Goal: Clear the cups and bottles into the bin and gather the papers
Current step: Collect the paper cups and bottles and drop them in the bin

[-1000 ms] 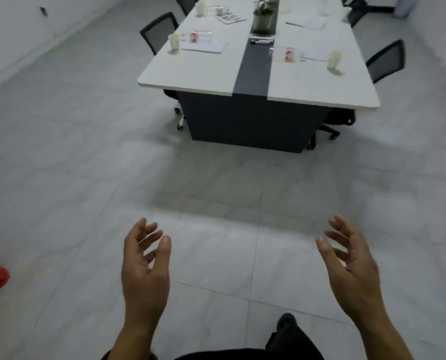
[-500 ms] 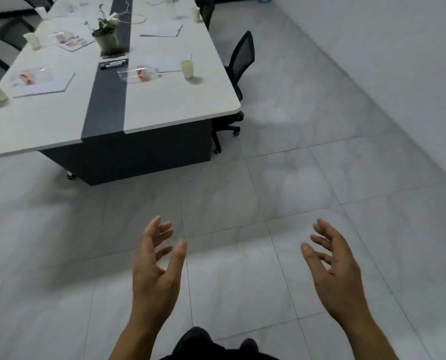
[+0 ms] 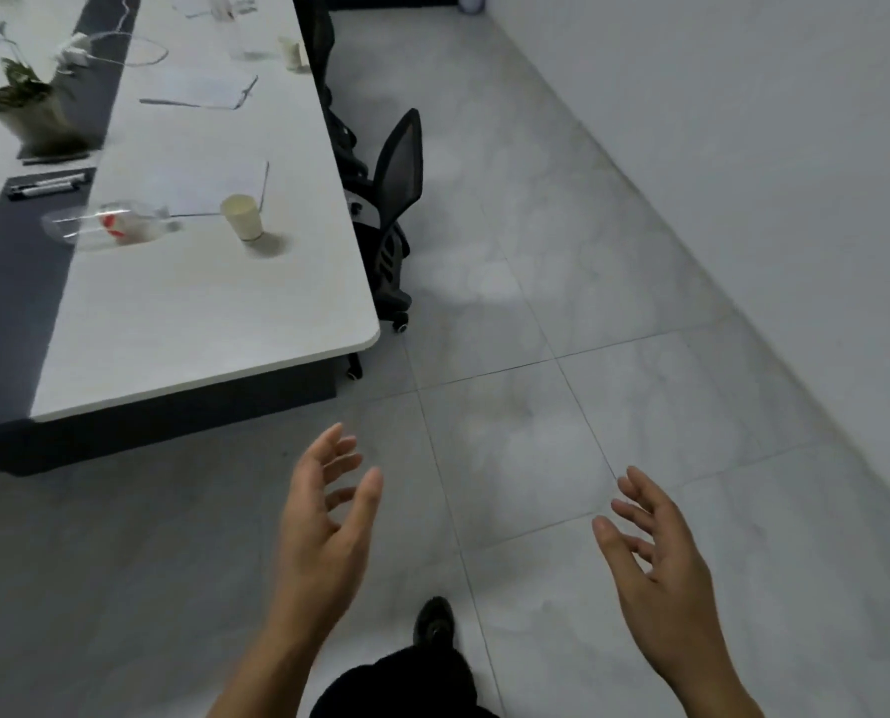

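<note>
Lying on its side at centre left of the frame: clear bottle [image 3: 106, 231] with a red label, on the white table [image 3: 199, 323]. Its long axis runs left-right across the picture, neck end to the right. Just beside the neck, a paper cup [image 3: 242, 216] stands upright. Papers [image 3: 199, 90] lie farther up the table, upper left.

Left hand [image 3: 323, 515], lower centre, over floor tiles: fingers loose and spread, holding nothing. Right hand [image 3: 655, 546], lower right: likewise slack and empty.

Cup and bottle both sit up and left of the hands, well apart from them. Left hand looks the nearer, and the cup is probably first within reach, past the table's rounded corner. No bin in view.
</note>
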A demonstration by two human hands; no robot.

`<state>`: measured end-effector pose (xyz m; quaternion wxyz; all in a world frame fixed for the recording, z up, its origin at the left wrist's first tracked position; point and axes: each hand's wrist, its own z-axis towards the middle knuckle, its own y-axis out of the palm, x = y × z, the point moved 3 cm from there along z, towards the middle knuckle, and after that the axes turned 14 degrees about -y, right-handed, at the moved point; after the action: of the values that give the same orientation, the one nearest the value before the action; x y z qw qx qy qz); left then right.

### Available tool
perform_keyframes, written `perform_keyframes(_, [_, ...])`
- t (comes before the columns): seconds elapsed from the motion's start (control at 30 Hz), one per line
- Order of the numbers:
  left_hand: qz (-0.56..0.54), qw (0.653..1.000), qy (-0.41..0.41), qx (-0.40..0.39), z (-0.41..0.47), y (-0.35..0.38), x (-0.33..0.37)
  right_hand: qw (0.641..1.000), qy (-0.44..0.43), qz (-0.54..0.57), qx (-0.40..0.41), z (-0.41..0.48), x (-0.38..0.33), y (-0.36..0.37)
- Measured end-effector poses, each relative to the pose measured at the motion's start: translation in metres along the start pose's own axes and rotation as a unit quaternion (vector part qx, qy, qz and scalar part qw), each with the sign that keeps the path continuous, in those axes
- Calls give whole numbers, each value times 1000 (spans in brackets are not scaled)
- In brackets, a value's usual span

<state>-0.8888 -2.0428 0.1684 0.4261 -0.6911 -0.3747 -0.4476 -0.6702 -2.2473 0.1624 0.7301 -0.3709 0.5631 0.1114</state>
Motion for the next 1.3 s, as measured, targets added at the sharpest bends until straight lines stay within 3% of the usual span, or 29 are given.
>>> perform_keyframes(0.2, [-10,998,38,-54,162,96,110,998,-18,-1,68,175,-1,-33])
perform_keyframes(0.4, [36,996,52,-67,322,205,150,996,3,18,91,351,62,-27])
perform_keyframes(0.6, [17,999,4,-51,463,292,209,999,-12,31,26,582,76,-22])
perform_keyframes(0.83, [-34,998,-19,50,644,333,274,991,-83,28,-102,841,47,23])
perform_keyframes(0.9, [-41,997,-33,56,667,341,276,989,-88,31,-112,869,48,34])
perform_keyframes(1.07, [-67,991,-58,102,827,379,286,989,-86,12,-124,1039,69,93])
perform_keyframes(1.3, [-56,989,-37,132,1049,396,386,986,-113,9,-125,1281,27,158])
